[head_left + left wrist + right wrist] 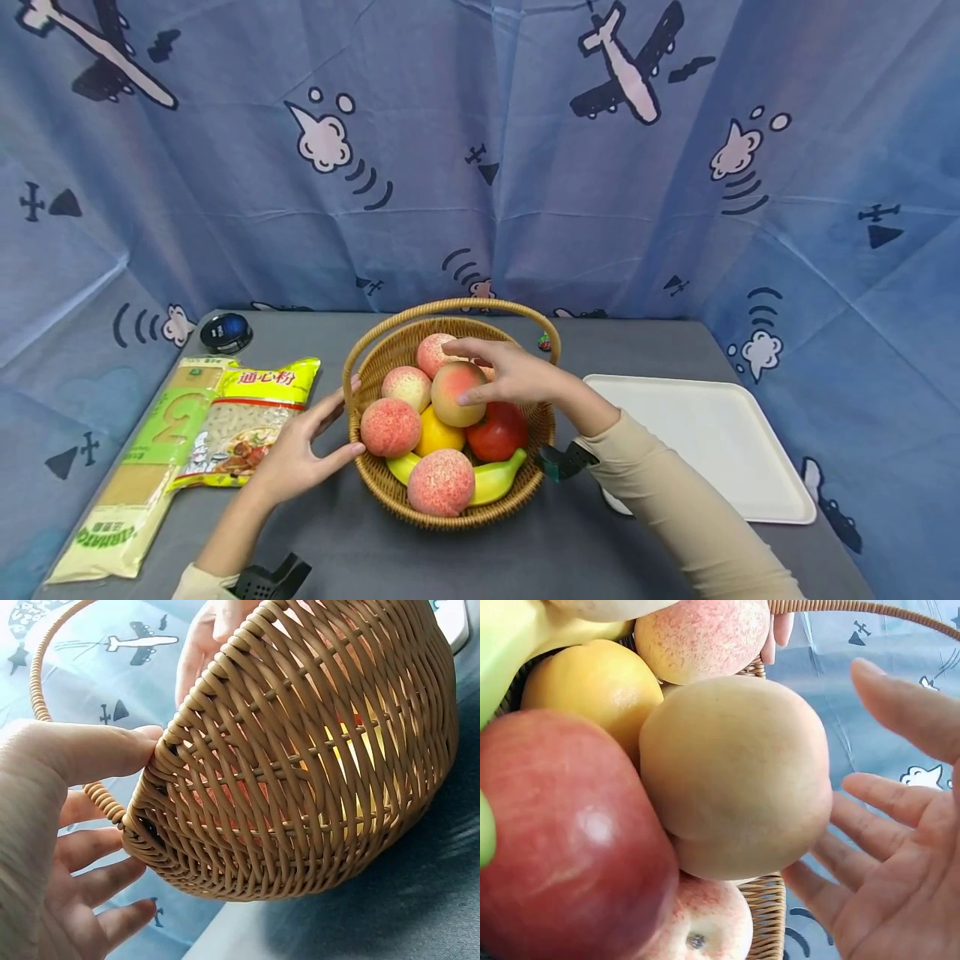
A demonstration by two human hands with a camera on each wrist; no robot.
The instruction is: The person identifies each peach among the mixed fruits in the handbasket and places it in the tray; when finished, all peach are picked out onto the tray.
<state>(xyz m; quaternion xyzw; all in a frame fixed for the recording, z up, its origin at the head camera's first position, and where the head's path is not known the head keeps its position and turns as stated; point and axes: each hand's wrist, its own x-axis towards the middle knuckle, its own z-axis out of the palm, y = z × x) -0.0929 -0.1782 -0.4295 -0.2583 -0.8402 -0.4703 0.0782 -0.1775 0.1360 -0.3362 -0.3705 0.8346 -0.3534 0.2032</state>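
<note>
At the far left a black disc with a blue centre (227, 332) lies at the back of the grey table (322, 550). In front of it lie a long green-and-cream packet (142, 467) and, overlapping its right edge, a yellow plastic bag of pale pasta (251, 417).

Next comes the left hand (297, 456). Its thumb tip touches the rim of the round, tan wicker basket (450, 523) by the foot of the handle; the other fingers are spread just outside, fairly straight rather than clenched.

The basket stands upright, filled with fruit: speckled pink peaches (441, 483) at the left, front and back, a round yellow fruit (441, 435) in the middle, a yellow-green banana (498, 482) at the front and a glossy red apple (497, 432) at the right. On top, beside the apple, sits a smooth yellow peach with a red blush (453, 398).

The right hand (517, 375) reaches over that blushed peach from the right; its fingers are extended and the thumb stands off, so it seems not to be gripping.

Farther right lies a white rectangular tray (697, 442), partly covered by the beige sleeve (675, 500).

Judging by this, the arranging looks well advanced: all the visible fruit is in the basket, while both packages remain outside. Whether the blushed peach has its final place, I cannot tell.
</note>
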